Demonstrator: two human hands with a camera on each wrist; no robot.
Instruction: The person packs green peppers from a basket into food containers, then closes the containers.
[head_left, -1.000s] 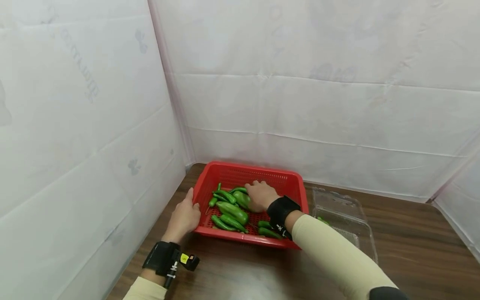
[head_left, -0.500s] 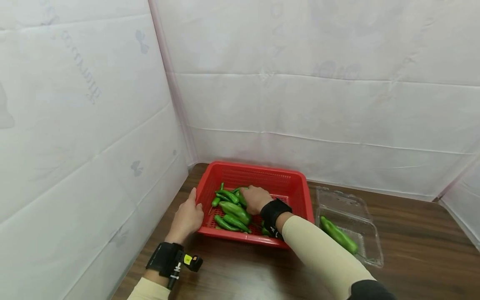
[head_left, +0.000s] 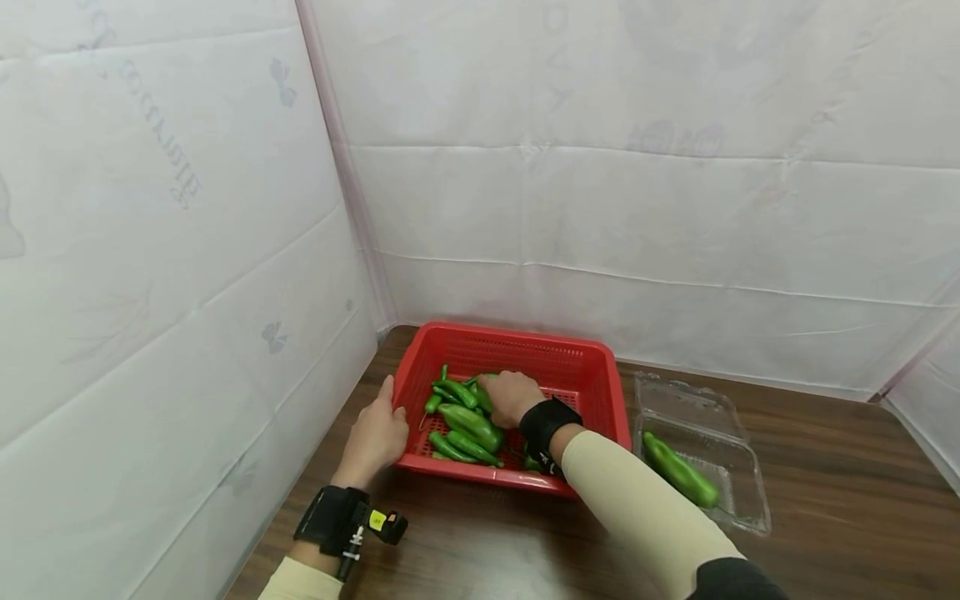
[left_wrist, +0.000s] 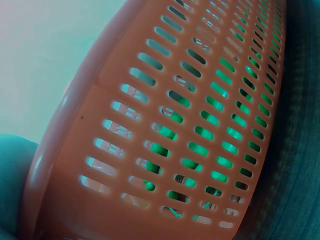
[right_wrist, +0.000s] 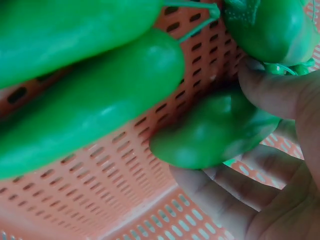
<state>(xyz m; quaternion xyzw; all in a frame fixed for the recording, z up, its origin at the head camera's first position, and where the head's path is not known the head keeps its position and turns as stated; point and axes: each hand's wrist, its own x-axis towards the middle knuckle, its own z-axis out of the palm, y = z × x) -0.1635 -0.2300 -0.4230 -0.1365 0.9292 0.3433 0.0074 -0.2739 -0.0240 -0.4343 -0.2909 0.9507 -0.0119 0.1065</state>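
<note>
My left hand [head_left: 378, 433] grips the left rim of a red perforated basket [head_left: 517, 479]. The left wrist view shows the basket's slotted outer wall [left_wrist: 165, 95], with green showing through the holes; most of the hand is out of that view. Inside the basket, my right hand [head_left: 512, 400] holds a green pepper [right_wrist: 200, 142], thumb on one side and fingers curled under it. A larger pale green pepper [head_left: 468, 425] lies beside that hand, among several slim green chili peppers [head_left: 453, 392]. The right forearm and wrist strap hide part of the basket's front right corner.
A clear plastic clamshell box [head_left: 738, 492] lies open right of the basket, with one long green pepper [head_left: 678, 471] in it. White sheeting [head_left: 615, 217] walls the brown wooden table [head_left: 832, 475] at the back and left.
The right hand has moved slightly left and nearer within the basket, then stayed almost still. Its forearm has shifted left, uncovering the pepper in the clear box. The left hand keeps its place.
</note>
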